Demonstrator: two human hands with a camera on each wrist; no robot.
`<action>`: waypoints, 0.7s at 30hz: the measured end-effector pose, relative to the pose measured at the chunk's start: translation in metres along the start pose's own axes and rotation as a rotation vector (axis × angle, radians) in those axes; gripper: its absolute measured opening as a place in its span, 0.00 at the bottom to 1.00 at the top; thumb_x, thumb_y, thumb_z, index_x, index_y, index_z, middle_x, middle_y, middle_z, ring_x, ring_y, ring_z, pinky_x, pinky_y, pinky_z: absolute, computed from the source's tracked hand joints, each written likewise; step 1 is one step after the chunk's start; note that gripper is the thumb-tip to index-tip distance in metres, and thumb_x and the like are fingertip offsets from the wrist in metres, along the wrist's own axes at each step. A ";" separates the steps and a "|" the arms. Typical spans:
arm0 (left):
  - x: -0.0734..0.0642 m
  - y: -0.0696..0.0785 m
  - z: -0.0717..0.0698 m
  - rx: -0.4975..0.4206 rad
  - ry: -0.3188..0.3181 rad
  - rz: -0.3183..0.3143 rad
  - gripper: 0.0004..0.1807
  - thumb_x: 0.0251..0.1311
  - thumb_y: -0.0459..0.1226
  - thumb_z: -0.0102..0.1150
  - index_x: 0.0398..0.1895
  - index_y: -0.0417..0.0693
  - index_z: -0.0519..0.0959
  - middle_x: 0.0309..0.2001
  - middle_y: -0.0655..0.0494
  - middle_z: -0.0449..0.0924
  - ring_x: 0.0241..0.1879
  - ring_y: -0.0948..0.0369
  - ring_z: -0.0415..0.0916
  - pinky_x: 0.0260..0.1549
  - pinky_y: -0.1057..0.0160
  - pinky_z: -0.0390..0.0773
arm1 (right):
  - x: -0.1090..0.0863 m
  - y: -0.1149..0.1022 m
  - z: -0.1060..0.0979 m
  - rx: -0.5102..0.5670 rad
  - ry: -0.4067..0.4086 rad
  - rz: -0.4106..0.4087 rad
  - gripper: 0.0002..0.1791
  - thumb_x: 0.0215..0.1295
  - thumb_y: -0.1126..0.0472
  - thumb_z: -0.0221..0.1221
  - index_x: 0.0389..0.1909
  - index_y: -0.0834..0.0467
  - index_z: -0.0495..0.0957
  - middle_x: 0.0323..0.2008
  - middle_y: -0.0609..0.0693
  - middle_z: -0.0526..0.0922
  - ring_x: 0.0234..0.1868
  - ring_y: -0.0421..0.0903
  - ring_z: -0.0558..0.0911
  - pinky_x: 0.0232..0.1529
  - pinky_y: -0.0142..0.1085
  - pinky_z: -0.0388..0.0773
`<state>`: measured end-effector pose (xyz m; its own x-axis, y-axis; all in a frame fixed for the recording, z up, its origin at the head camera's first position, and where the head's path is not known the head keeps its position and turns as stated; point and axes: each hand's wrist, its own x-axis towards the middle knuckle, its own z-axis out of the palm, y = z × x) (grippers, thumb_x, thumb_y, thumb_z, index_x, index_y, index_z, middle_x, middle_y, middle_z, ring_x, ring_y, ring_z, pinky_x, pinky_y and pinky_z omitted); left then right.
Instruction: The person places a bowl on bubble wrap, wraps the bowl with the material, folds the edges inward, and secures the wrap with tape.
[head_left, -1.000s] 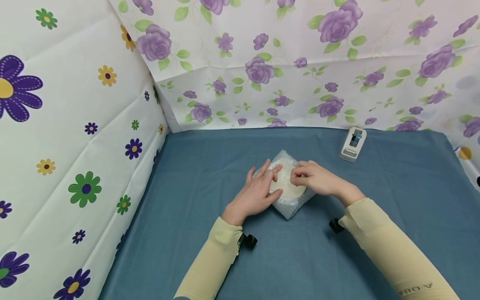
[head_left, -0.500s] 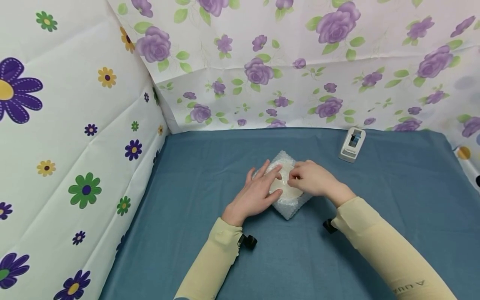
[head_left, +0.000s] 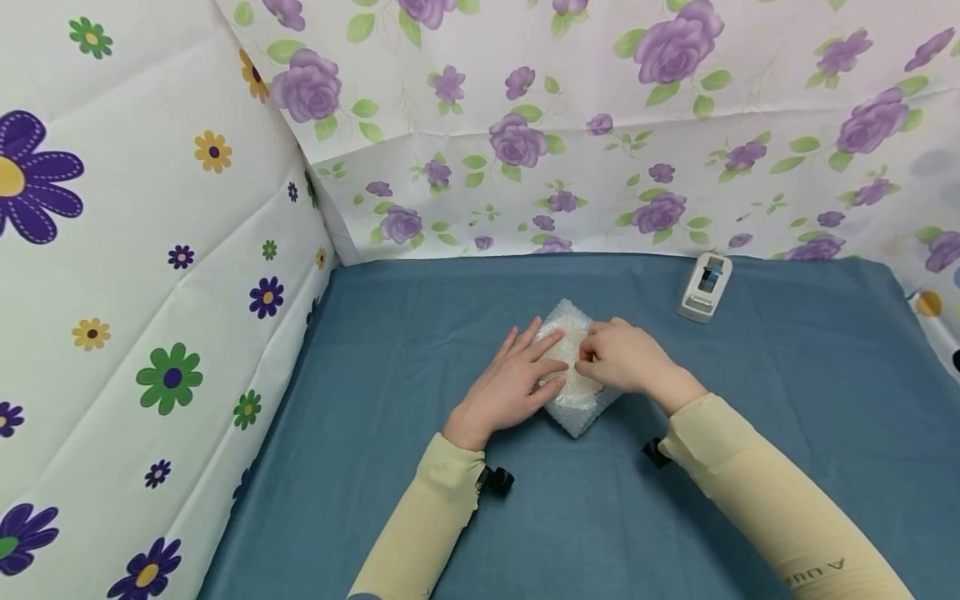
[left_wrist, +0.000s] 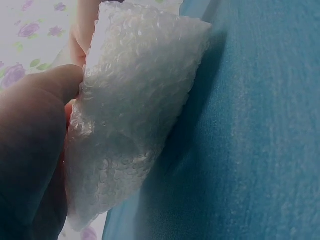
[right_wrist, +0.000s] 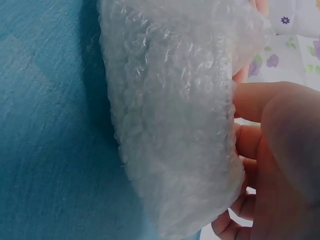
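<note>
A squarish bubble-wrap packet (head_left: 577, 412) lies on the blue cloth, turned cornerwise, with a paler round patch showing on its top. What is wrapped inside is hidden. My left hand (head_left: 506, 383) rests on the packet's left part with fingers spread and fairly straight, thumb toward the near side. Over the right part, my right hand (head_left: 626, 358) has its fingers curled, thumb and forefinger pinching at the bubble wrap on top. Both wrist views show the bubbled side of the wrap (left_wrist: 135, 90) close up, with the right thumb (right_wrist: 257, 100) right at its upper edge.
A white tape dispenser (head_left: 705, 287) stands at the back right of the blue cloth (head_left: 405, 333). Flowered sheets hang behind (head_left: 450, 125) and along the left (head_left: 172, 250). A small black wrist camera (head_left: 498, 482) sits under the left sleeve.
My right hand has shifted slightly left over the packet. The left fingers have straightened and spread a little, still on the wrap. The packet and dispenser stay in place.
</note>
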<state>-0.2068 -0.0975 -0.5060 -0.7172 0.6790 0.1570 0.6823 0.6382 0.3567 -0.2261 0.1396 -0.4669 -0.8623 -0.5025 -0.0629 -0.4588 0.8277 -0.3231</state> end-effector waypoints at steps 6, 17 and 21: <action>0.001 0.004 0.001 0.038 0.007 -0.008 0.22 0.86 0.52 0.46 0.64 0.57 0.87 0.84 0.58 0.57 0.86 0.51 0.37 0.82 0.47 0.37 | -0.003 -0.004 -0.008 -0.030 -0.026 0.019 0.09 0.73 0.53 0.68 0.31 0.49 0.90 0.33 0.44 0.80 0.37 0.49 0.78 0.37 0.48 0.79; 0.001 0.003 0.000 0.025 0.015 -0.004 0.22 0.86 0.51 0.47 0.65 0.56 0.86 0.84 0.57 0.58 0.86 0.50 0.38 0.83 0.49 0.36 | -0.014 -0.019 -0.017 -0.173 0.063 0.052 0.03 0.62 0.58 0.76 0.31 0.51 0.92 0.37 0.50 0.84 0.40 0.55 0.78 0.43 0.59 0.77; 0.001 0.002 0.000 0.029 0.016 -0.005 0.22 0.86 0.51 0.46 0.66 0.56 0.86 0.84 0.58 0.58 0.86 0.50 0.38 0.82 0.49 0.36 | -0.015 -0.021 -0.012 -0.218 0.095 0.031 0.04 0.61 0.59 0.76 0.29 0.51 0.89 0.36 0.50 0.83 0.38 0.54 0.76 0.39 0.55 0.74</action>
<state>-0.2059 -0.0955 -0.5052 -0.7230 0.6696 0.1703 0.6820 0.6522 0.3309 -0.2064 0.1328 -0.4477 -0.8883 -0.4588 0.0227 -0.4583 0.8819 -0.1100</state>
